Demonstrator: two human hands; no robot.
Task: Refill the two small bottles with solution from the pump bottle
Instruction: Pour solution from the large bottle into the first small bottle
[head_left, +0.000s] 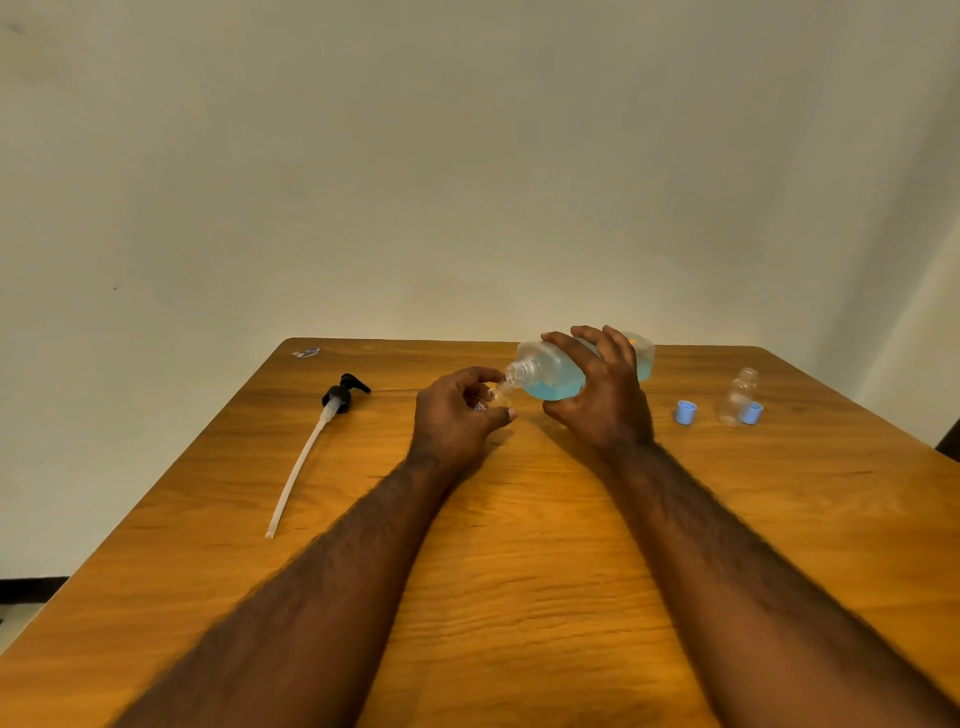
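Above the brown wooden tabletop (519, 571), the right hand (608, 405) grips the tilted clear pump bottle of blue solution (553, 383), its open neck at the mouth of the small clear bottle (493, 395) pinched in the left hand (457, 415). Best, probably, to tip slowly, mouths aligned, stopping short of overflow. A second small clear bottle (737, 397) stands well to the right.

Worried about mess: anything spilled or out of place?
No spill shows. The pump head lies loose on the table, off the pump bottle, which the right hand tips toward the small bottle held by the left hand.
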